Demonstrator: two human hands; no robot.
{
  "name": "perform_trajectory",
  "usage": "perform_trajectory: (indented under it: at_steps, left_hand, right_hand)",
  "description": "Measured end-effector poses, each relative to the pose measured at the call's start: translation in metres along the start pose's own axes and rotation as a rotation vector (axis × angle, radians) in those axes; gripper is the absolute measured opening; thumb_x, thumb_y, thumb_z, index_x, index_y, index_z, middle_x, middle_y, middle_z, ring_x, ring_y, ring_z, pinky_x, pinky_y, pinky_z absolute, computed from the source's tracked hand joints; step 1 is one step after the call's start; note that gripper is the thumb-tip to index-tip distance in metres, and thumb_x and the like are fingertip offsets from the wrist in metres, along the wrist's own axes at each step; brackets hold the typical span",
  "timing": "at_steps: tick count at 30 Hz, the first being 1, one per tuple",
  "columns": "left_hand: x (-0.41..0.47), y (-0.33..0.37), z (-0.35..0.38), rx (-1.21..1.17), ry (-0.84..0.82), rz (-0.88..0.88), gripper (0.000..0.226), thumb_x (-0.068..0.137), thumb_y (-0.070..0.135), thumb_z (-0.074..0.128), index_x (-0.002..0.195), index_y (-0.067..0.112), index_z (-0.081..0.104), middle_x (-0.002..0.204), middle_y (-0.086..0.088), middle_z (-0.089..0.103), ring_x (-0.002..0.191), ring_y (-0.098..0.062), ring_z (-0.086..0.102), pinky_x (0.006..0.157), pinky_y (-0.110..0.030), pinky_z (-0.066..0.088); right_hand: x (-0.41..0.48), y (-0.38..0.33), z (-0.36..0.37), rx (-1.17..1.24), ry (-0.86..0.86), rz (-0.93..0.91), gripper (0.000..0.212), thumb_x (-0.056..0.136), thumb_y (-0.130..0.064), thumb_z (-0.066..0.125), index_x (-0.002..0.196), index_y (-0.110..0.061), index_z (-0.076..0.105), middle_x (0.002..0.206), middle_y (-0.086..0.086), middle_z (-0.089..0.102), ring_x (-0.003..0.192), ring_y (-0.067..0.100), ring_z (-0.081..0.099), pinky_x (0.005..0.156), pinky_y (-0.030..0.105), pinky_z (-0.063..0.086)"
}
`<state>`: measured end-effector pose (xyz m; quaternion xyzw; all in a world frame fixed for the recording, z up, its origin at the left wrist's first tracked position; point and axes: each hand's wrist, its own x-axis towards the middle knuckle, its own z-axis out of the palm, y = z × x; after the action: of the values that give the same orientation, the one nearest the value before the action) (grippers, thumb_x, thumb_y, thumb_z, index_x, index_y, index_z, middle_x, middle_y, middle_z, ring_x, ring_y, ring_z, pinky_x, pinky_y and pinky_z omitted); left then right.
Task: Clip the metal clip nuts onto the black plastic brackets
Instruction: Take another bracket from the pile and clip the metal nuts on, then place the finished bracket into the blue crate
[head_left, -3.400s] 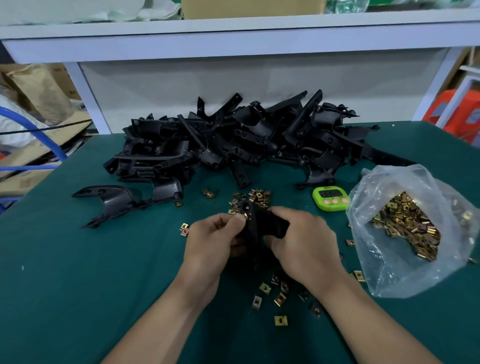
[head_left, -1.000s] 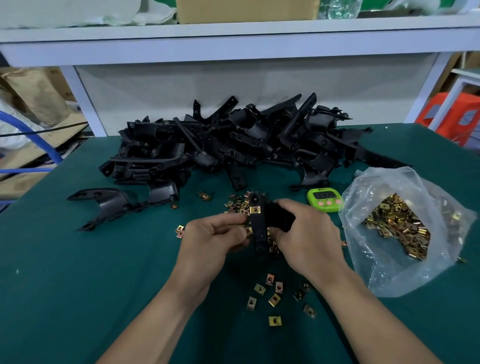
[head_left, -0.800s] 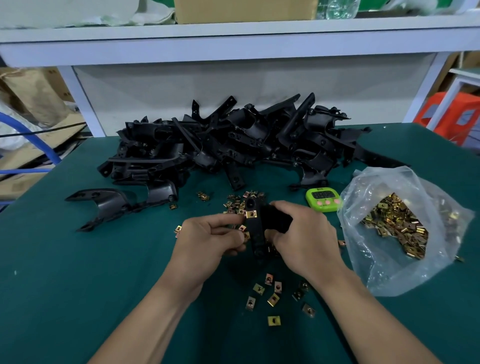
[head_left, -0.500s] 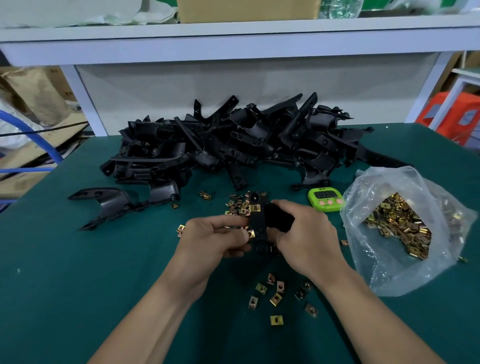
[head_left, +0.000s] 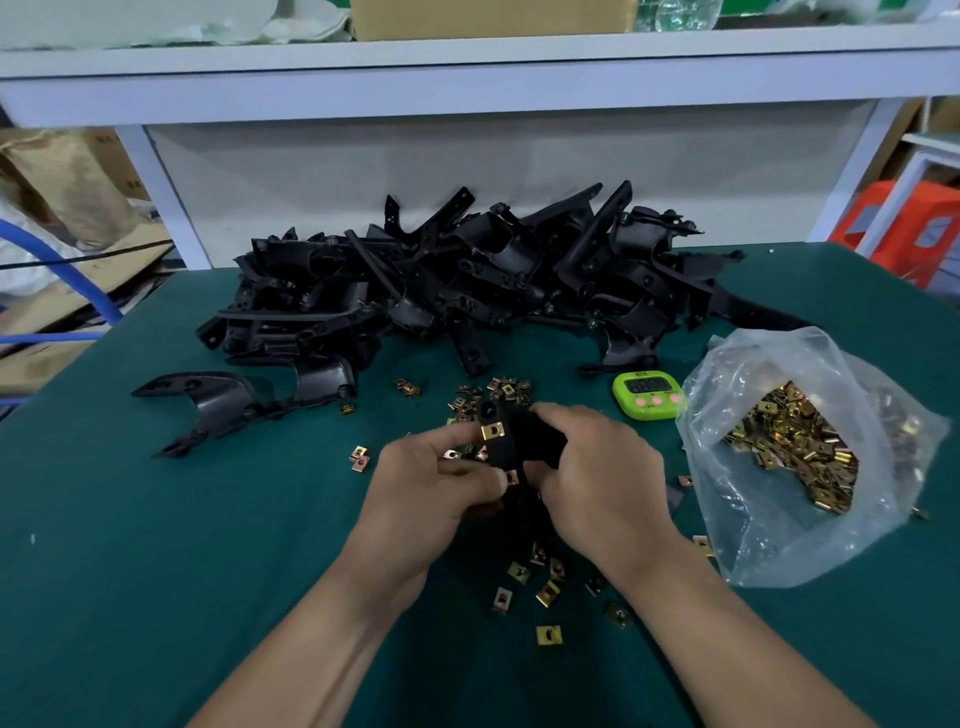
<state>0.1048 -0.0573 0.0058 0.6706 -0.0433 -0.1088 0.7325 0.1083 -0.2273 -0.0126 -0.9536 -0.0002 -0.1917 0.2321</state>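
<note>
My right hand (head_left: 597, 467) grips a black plastic bracket (head_left: 511, 441) held upright over the green table. One gold clip nut (head_left: 492, 430) sits clipped on the bracket's upper arm. My left hand (head_left: 431, 483) pinches a second clip nut (head_left: 511, 477) against the bracket's lower part. Loose clip nuts (head_left: 540, 582) lie on the table under my hands, and more loose nuts (head_left: 488, 395) lie just beyond them. The bracket's lower end is hidden between my hands.
A big pile of black brackets (head_left: 467, 291) fills the back of the table, with one separate bracket (head_left: 218, 405) at the left. A clear plastic bag of clip nuts (head_left: 795, 447) lies at the right, a green timer (head_left: 647, 399) beside it. A white shelf frame stands behind.
A clip nut now sits on the bracket's upper arm, where none showed 3.4 s ago. My left hand has dropped lower on the bracket with another nut.
</note>
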Motion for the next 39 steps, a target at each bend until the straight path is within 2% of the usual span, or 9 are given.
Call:
perform_trajectory:
  at_steps: [4,8,14,18,22,26,28,33,39]
  left_hand:
    - [0.003,0.000,-0.003,-0.120,-0.023,-0.039,0.036,0.096,0.001,0.062,0.109,0.029,0.080,0.093,-0.009,0.079,0.082,-0.016,0.074,0.071,-0.022,0.057]
    - [0.007,-0.001,-0.004,-0.311,-0.023,-0.127,0.024,0.093,0.014,0.064,0.107,0.020,0.082,0.099,-0.007,0.076,0.082,-0.016,0.071,0.072,-0.026,0.059]
    - [0.008,-0.008,0.001,-0.359,0.014,-0.139,0.038,0.076,0.020,0.075,0.111,0.005,0.076,0.096,-0.009,0.073,0.075,-0.012,0.070,0.064,-0.022,0.057]
    - [0.006,-0.008,0.005,-0.320,0.049,-0.094,0.018,0.075,0.021,0.075,0.090,0.016,0.083,0.089,-0.006,0.076,0.076,-0.012,0.072,0.065,-0.022,0.058]
    - [0.003,0.003,0.011,-0.131,0.155,0.030,0.019,0.093,0.013,0.069,0.100,0.025,0.082,0.095,-0.002,0.080,0.085,-0.011,0.073,0.070,-0.017,0.055]
    - [-0.005,0.038,0.037,0.277,0.321,0.313,0.021,0.081,0.041,0.067,0.099,0.050,0.073,0.085,0.019,0.074,0.076,0.001,0.069,0.064,-0.012,0.050]
    - [-0.004,0.063,0.053,0.179,0.351,0.348,0.021,0.086,0.028,0.068,0.096,0.045,0.076,0.075,0.016,0.073,0.065,-0.001,0.066,0.056,-0.015,0.049]
    - [-0.002,0.116,0.131,-0.128,0.018,0.262,0.022,0.092,0.003,0.069,0.095,0.021,0.080,0.067,0.000,0.066,0.054,-0.011,0.058,0.050,-0.021,0.049]
    - [-0.028,0.104,0.292,-0.145,-0.330,-0.009,0.015,0.090,-0.003,0.069,0.089,0.012,0.072,0.060,-0.002,0.070,0.052,-0.015,0.063,0.049,-0.021,0.052]
  right_hand:
    - [0.002,0.001,0.002,0.130,-0.026,0.093,0.039,0.081,-0.041,0.075,0.117,-0.044,0.059,0.088,-0.019,0.065,0.087,0.016,0.064,0.067,0.033,0.045]
    - [0.003,-0.002,-0.002,0.246,-0.011,0.131,0.047,0.080,-0.042,0.075,0.120,-0.053,0.052,0.086,-0.023,0.067,0.085,0.013,0.065,0.073,0.038,0.054]
    - [0.002,-0.003,-0.003,0.248,-0.022,0.142,0.043,0.080,-0.041,0.079,0.118,-0.050,0.059,0.081,-0.024,0.065,0.081,0.013,0.063,0.070,0.035,0.052]
    - [-0.001,-0.005,-0.003,0.231,-0.003,0.149,0.044,0.079,-0.040,0.076,0.119,-0.047,0.059,0.081,-0.021,0.065,0.081,0.015,0.064,0.071,0.037,0.055]
    - [0.001,-0.014,-0.009,0.234,-0.037,0.170,0.035,0.084,-0.041,0.074,0.117,-0.043,0.060,0.085,-0.021,0.066,0.080,0.011,0.064,0.072,0.038,0.055]
    - [0.009,-0.032,-0.048,0.243,-0.096,0.128,0.033,0.086,-0.032,0.074,0.116,-0.035,0.062,0.090,-0.012,0.069,0.080,0.016,0.066,0.070,0.039,0.056]
    - [0.009,-0.031,-0.088,0.325,-0.164,0.083,0.042,0.082,-0.019,0.075,0.119,-0.031,0.062,0.093,-0.008,0.071,0.079,0.015,0.066,0.069,0.039,0.056]
    - [-0.035,0.014,-0.197,0.754,-0.116,0.253,0.047,0.083,-0.006,0.072,0.120,-0.035,0.068,0.080,0.005,0.071,0.063,0.020,0.059,0.064,0.029,0.050]
    - [-0.153,0.108,-0.278,1.249,0.325,0.773,0.031,0.099,0.006,0.048,0.123,-0.001,0.065,0.104,0.025,0.073,0.081,0.030,0.072,0.064,0.030,0.060]
